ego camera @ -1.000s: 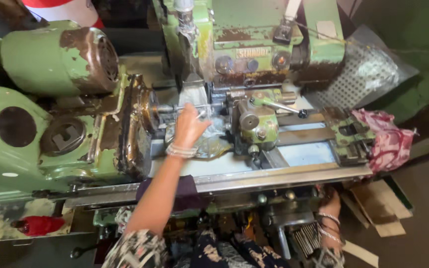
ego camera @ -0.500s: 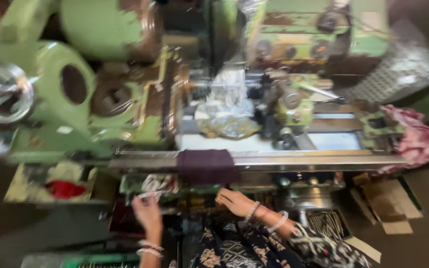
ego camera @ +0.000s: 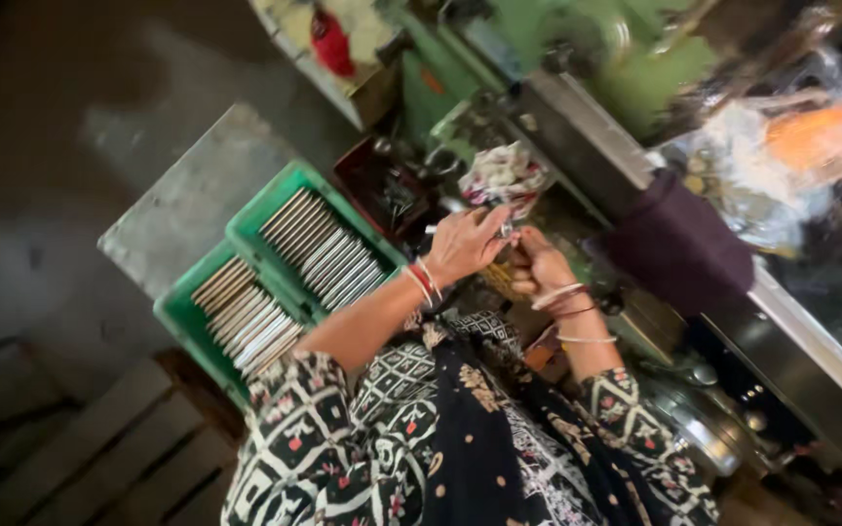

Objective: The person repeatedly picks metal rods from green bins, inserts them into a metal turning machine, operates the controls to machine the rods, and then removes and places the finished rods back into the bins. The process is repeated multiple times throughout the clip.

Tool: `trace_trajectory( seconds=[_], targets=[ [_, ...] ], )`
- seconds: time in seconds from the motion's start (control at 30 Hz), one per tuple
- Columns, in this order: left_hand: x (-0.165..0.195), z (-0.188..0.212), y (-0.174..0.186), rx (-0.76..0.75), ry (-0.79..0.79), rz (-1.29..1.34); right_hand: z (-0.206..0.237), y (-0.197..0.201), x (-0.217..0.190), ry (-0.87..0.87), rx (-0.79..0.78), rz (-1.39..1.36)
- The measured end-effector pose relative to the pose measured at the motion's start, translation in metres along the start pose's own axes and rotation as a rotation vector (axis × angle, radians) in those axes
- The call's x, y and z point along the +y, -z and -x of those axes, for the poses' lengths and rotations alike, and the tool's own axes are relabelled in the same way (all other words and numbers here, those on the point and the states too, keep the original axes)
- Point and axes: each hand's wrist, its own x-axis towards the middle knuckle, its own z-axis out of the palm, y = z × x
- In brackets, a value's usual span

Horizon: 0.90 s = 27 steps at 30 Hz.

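My left hand (ego camera: 465,244) is raised in front of my lap, fingers closed around a small pale metal rod (ego camera: 430,230) whose tip pokes out to the left. My right hand (ego camera: 538,268) sits right beside it, touching it, fingers curled over something yellowish (ego camera: 499,280); what it grips is hidden. Both wrists wear bangles. Just left of my hands stand two green crates (ego camera: 246,229) filled with several shiny metal rods (ego camera: 324,248). A crumpled patterned cloth (ego camera: 504,170) lies just beyond my hands.
A green lathe (ego camera: 635,88) runs along the top right, its steel bed (ego camera: 791,321) draped with a dark purple cloth (ego camera: 679,244). A red rag (ego camera: 328,39) lies at the top. Under the crates is a grey slab (ego camera: 187,195), with a wooden pallet (ego camera: 99,438) at lower left.
My left hand left the lathe's chuck area and came down below the bed to meet my right hand. The view swung down and left to the crates.
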Motion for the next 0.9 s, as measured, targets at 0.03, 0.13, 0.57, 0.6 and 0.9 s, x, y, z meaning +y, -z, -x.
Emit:
trace_trajectory(
  seconds=[0.03,0.13,0.57,0.6,0.9],
  targets=[
    [-0.008,0.005,0.006,-0.088,-0.120,0.014,0.005,0.006,0.005,-0.034,-0.073,0.046],
    [-0.019,0.013,0.011,-0.261,-0.260,0.014,0.007,0.020,0.016,-0.308,-0.285,-0.021],
    [-0.008,0.129,-0.020,-0.117,0.959,0.091,-0.042,0.030,0.086,0.566,0.514,-0.110],
    [-0.034,0.146,-0.004,-0.098,0.634,-0.212,-0.036,0.042,0.082,0.552,0.536,-0.167],
    [-0.100,0.233,0.044,0.108,0.726,-0.341,0.012,0.139,0.090,0.508,0.548,-0.145]
  ],
)
